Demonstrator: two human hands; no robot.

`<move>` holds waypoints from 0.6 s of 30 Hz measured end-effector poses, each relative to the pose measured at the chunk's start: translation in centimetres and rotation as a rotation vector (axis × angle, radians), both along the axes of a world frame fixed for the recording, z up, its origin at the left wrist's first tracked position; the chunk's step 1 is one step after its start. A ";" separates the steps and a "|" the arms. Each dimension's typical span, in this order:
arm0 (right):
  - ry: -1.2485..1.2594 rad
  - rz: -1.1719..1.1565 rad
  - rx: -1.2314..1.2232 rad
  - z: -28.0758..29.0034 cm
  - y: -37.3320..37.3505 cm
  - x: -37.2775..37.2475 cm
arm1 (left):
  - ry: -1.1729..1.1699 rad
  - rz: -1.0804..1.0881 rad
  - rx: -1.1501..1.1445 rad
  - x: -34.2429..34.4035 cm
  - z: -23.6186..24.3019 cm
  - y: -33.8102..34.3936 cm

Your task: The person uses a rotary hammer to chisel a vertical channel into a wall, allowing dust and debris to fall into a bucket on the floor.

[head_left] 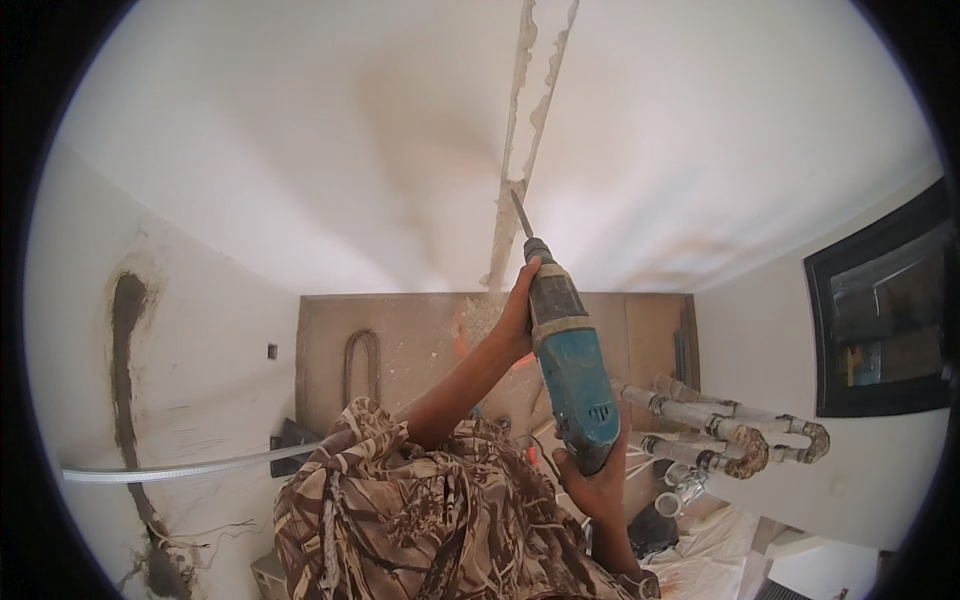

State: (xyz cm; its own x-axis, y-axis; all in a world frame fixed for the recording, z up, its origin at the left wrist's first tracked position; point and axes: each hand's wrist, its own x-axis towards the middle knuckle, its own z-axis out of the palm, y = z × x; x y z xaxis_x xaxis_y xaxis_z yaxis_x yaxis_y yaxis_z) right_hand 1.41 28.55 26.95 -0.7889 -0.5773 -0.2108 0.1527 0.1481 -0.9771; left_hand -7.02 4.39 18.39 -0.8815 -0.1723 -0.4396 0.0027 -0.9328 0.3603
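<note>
A teal and dark grey rotary hammer drill point(578, 375) points up and away from me toward the wall ahead. My left hand point(520, 305) is closed around its front, just behind the chuck. At the rear end my right hand point(597, 488) is wrapped round the grip, partly hidden by the body. The long bit point(521, 214) reaches into a chiselled channel point(505, 225) in the white wall. Its tip appears to meet the channel where a strip of white surface between two rough cut lines ends.
Broken rubble point(482, 315) and a looped dark cable point(362, 365) lie on the dusty floor. Wrapped bent pipes point(730, 430) stand at the right, below a black-framed window point(885, 310). The left wall has a dark groove point(125, 370) with loose wires; a pale rod point(190, 467) crosses before it.
</note>
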 end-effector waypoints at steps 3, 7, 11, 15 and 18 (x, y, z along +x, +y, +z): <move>-0.042 -0.057 -0.012 -2.7 1.1 1.8 | -0.063 -0.021 -0.055 1.2 -1.5 0.8; -0.022 -0.062 -0.026 -4.4 1.6 2.1 | -0.104 0.002 -0.120 1.5 -2.0 0.8; -0.021 -0.029 -0.037 -4.4 1.3 1.5 | -0.071 0.021 -0.126 1.1 -1.8 0.3; 0.124 -0.021 0.019 -3.5 0.7 1.0 | -0.027 0.017 -0.107 0.9 -1.6 0.1; 0.001 -0.017 0.019 -1.8 0.9 1.0 | -0.052 0.020 -0.108 1.2 -0.8 0.1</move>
State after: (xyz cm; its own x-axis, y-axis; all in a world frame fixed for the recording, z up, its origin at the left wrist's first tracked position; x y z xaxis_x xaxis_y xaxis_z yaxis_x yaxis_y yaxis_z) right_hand 2.44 29.42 25.12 -0.7984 -0.5599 -0.2213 0.1547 0.1646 -0.9742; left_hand -5.79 4.53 17.56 -0.8540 -0.2387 -0.4622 0.0000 -0.8885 0.4588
